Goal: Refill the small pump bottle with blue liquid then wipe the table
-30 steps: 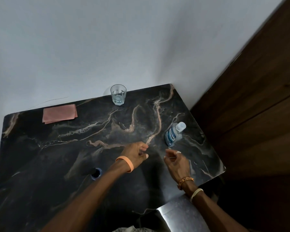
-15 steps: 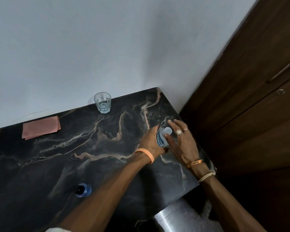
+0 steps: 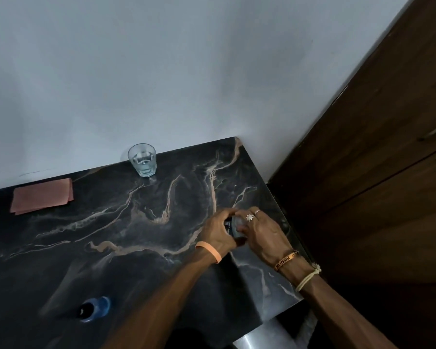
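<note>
Near the right edge of the dark marble table point(image 3: 141, 248), the left hand point(image 3: 218, 231) and right hand point(image 3: 263, 233) were both wrapped around the small bottle point(image 3: 233, 226), mostly hiding it. A pink cloth point(image 3: 42, 196) lay far left by the wall, a glass point(image 3: 142, 159) stood at the back edge, and a blue-topped object point(image 3: 95, 308) sat near the front.

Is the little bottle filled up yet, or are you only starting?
Only starting. Nothing looks done yet. Both hands, left hand and right hand, are wrapped around the small bottle, apparently working at its top. Pouring is left, probably from the blue bottle, then wiping the table with the pink cloth.
</note>
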